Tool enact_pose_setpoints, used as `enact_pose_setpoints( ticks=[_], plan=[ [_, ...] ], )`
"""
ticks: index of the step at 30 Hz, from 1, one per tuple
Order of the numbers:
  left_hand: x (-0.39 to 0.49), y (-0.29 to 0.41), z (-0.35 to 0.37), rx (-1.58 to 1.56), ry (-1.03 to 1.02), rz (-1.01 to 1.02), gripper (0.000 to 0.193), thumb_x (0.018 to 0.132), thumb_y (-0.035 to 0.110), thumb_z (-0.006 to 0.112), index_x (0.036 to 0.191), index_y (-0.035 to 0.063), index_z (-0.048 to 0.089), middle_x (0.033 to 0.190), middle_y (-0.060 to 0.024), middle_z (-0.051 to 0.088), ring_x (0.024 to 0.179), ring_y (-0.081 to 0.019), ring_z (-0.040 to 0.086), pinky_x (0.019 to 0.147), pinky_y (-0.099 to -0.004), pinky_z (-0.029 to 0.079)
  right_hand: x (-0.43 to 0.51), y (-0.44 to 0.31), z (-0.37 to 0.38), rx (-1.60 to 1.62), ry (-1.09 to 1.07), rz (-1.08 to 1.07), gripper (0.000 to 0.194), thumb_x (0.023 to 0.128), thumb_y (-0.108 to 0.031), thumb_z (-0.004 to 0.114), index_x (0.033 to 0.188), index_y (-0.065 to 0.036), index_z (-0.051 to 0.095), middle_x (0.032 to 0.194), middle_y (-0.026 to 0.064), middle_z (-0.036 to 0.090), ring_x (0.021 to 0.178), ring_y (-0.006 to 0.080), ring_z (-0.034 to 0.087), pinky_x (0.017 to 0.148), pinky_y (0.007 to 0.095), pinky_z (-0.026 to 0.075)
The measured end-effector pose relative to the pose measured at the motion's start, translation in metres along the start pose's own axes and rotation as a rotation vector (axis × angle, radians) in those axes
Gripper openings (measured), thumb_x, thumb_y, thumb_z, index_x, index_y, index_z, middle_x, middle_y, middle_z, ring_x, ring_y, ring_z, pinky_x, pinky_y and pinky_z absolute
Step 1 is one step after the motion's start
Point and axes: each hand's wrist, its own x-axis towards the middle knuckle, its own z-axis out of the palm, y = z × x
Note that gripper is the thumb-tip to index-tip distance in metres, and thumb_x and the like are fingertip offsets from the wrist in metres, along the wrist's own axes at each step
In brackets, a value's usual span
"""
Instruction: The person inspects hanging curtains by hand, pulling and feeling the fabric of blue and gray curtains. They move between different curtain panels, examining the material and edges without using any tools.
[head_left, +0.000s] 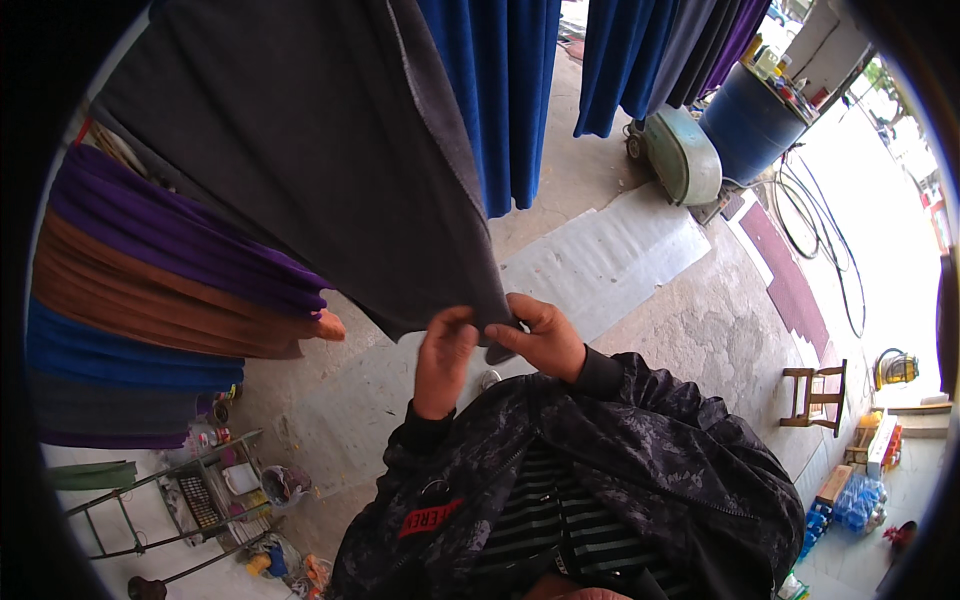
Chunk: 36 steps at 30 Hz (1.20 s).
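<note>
A large dark grey cloth (322, 165) with a stitched edge hangs in front of me, its lower corner drawn towards my chest. My right hand (547, 337) pinches this corner between thumb and fingers, and a small flap hangs below the grip. Close beside it, my left hand (446, 360) has its fingertips and thumb at the bottom hem; it is slightly blurred but appears to grip the edge. Behind the grey cloth hang blue cloths (510, 97). To the left hang purple (180, 217), rust-brown (165, 281) and blue cloths (135, 345).
A blue drum (754, 124) topped with bottles stands at upper right, near a green rounded machine housing (682, 154) and black hose (840, 247). A wooden stool (814, 397) is at right. A metal rack (187, 480) and bucket (285, 486) stand lower left. Flat sheeting (607, 247) covers some concrete.
</note>
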Motion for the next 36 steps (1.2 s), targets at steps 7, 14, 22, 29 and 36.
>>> enact_pose_setpoints(
  ticks=[7, 14, 22, 29, 36],
  plan=[
    [0.003, 0.009, 0.010, -0.086, -0.133, -0.018, 0.055, 0.101, 0.029, 0.072, 0.138, -0.0039, 0.048, 0.123, -0.0084, 0.061, 0.114, -0.0153, 0.058, 0.102, -0.0318, 0.047, -0.001, 0.000, -0.001, -0.285, -0.148, -0.057, 0.026, 0.089, -0.014, 0.078, 0.110, -0.002, 0.067, 0.087, 0.0104, 0.069, 0.082, 0.0195, 0.067, 0.075, 0.0334, 0.053],
    [0.004, 0.014, 0.011, -0.085, -0.085, -0.092, 0.030, 0.105, 0.017, 0.065, 0.126, -0.0028, 0.058, 0.110, -0.0054, 0.065, 0.105, -0.0116, 0.061, 0.095, -0.0291, 0.049, -0.004, -0.006, -0.001, -0.201, -0.299, -0.068, 0.032, 0.089, -0.018, 0.079, 0.113, -0.002, 0.064, 0.089, 0.0132, 0.070, 0.082, 0.0202, 0.067, 0.075, 0.0350, 0.052],
    [0.010, 0.018, 0.003, -0.410, 0.027, 0.024, 0.032, 0.109, 0.025, 0.057, 0.129, -0.0001, 0.055, 0.115, -0.0062, 0.065, 0.109, -0.0156, 0.062, 0.099, -0.0338, 0.050, 0.002, -0.002, -0.007, -0.088, -0.201, 0.147, 0.033, 0.086, -0.009, 0.083, 0.112, -0.003, 0.064, 0.084, 0.0031, 0.065, 0.080, 0.0096, 0.063, 0.072, 0.0290, 0.051],
    [0.012, 0.020, -0.012, -0.477, -0.148, 0.107, 0.046, 0.110, 0.029, 0.054, 0.142, -0.0042, 0.050, 0.132, -0.0135, 0.063, 0.120, -0.0237, 0.063, 0.109, -0.0441, 0.047, 0.006, -0.001, -0.005, -0.198, -0.185, 0.027, 0.043, 0.085, -0.016, 0.084, 0.123, -0.004, 0.067, 0.083, 0.0075, 0.065, 0.080, 0.0164, 0.066, 0.077, 0.0316, 0.054],
    [0.004, 0.035, -0.006, -0.082, -0.239, 0.067, 0.047, 0.110, 0.028, 0.054, 0.142, -0.0067, 0.050, 0.135, -0.0159, 0.064, 0.125, -0.0235, 0.062, 0.111, -0.0407, 0.046, 0.008, 0.007, -0.004, -0.112, -0.223, -0.091, 0.029, 0.087, -0.014, 0.082, 0.113, -0.004, 0.073, 0.097, 0.0117, 0.065, 0.091, 0.0229, 0.068, 0.083, 0.0350, 0.055]
  ],
)
